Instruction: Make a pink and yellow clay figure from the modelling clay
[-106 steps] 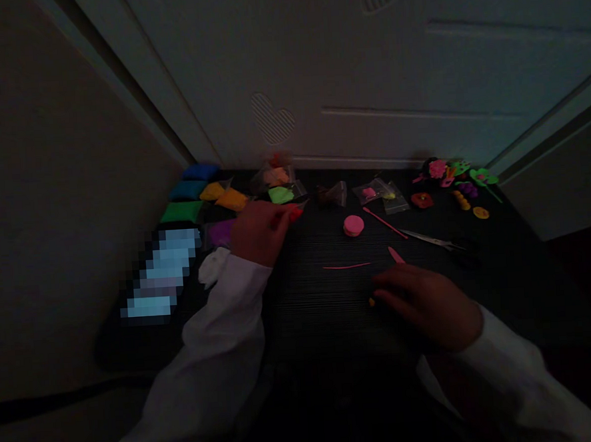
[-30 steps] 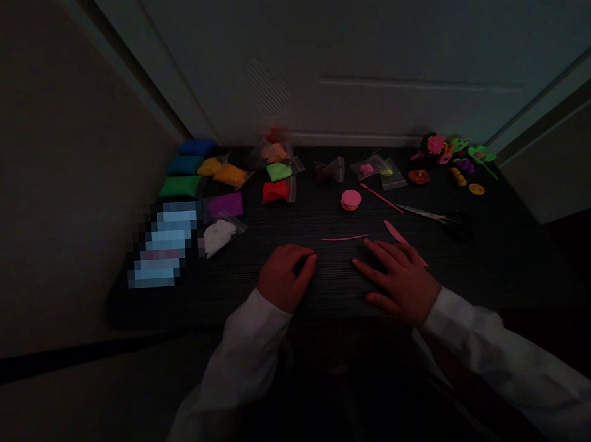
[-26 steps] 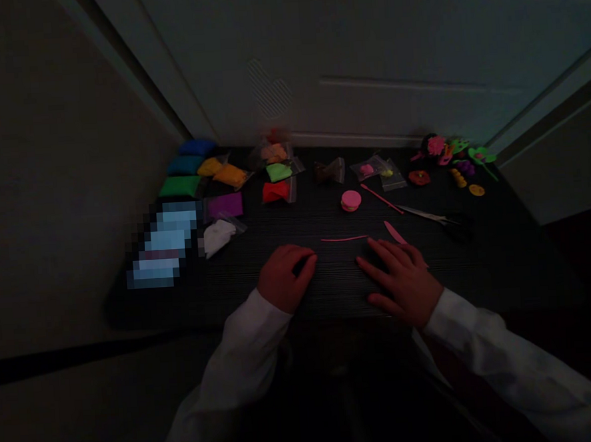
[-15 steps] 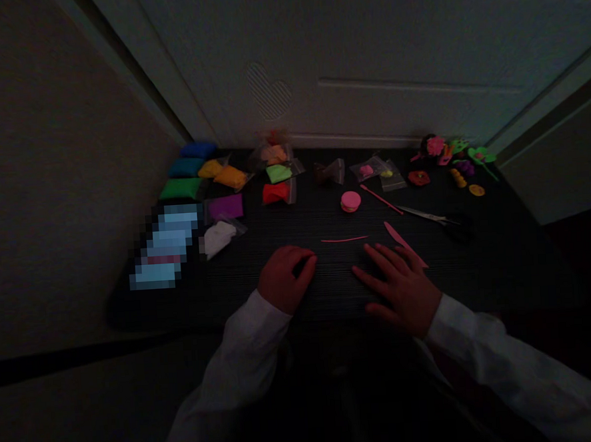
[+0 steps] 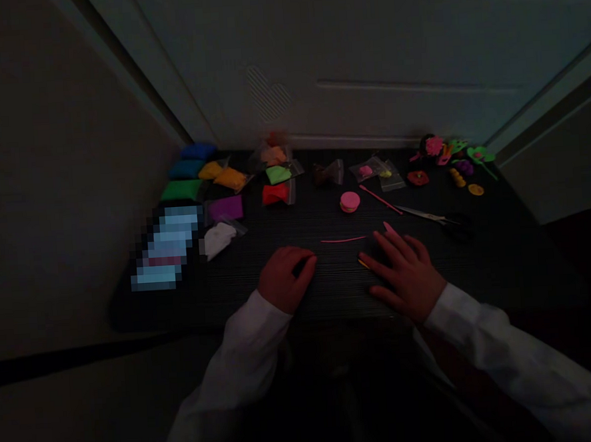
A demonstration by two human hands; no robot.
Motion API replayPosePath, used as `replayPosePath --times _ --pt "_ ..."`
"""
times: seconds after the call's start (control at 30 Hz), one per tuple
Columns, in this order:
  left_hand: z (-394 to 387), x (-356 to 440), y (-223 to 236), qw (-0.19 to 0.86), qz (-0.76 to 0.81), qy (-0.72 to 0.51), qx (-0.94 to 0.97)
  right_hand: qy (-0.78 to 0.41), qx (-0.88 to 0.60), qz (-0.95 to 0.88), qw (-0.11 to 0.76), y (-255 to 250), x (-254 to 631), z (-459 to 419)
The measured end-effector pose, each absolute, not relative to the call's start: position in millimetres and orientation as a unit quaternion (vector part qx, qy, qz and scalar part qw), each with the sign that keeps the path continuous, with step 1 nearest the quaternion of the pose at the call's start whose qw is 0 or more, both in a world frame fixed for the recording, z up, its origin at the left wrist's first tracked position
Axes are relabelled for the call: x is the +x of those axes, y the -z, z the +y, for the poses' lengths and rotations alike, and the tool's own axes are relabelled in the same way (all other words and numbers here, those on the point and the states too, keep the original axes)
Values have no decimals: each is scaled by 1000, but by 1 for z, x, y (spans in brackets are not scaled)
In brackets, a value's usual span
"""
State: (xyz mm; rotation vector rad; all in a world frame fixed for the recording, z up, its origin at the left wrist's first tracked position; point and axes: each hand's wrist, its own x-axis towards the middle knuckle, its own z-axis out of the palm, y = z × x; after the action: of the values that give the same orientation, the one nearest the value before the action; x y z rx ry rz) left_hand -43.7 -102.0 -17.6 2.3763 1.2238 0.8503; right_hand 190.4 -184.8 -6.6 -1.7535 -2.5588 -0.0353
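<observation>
My right hand [image 5: 405, 275] lies palm down on the dark table [image 5: 260, 296], its fingers stretched out and apart. From under its index fingertip peeks a small yellow-orange strip [image 5: 363, 262], mostly covered. A pink knife-shaped tool [image 5: 389, 227] is largely hidden beneath that hand. My left hand [image 5: 286, 278] rests on the table with curled fingers, thumb and index tips close together; anything inside is hidden. Between and just beyond the hands runs a thin pink strand [image 5: 343, 240]. Farther back sits a round pink container [image 5: 350, 201].
Scissors [image 5: 425, 216] and a pink stick tool [image 5: 380, 199] lie to the right. Small coloured figures, including a green flower [image 5: 480, 155], fill the far right corner. Bags of coloured clay, such as purple [image 5: 226, 208] and white [image 5: 220, 240], and a blurred phone [image 5: 167, 247] lie left.
My right hand has shifted slightly right, covering more of the pink knife tool and the strand's right end. A yellow-orange strip now shows under its index finger. The left hand stays put.
</observation>
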Motion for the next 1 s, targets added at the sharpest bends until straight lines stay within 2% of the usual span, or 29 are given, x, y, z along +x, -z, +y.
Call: replayPosePath --times 0.57,0.77,1.0 --pt "-102 -43 18 171 435 -297 832 -16 -535 -844 20 7 182 -188" --pt "-102 -43 17 171 432 -293 835 26 -598 -798 70 10 190 -179" --pt "-103 -43 17 175 433 -297 833 22 -617 -767 175 14 192 -171"
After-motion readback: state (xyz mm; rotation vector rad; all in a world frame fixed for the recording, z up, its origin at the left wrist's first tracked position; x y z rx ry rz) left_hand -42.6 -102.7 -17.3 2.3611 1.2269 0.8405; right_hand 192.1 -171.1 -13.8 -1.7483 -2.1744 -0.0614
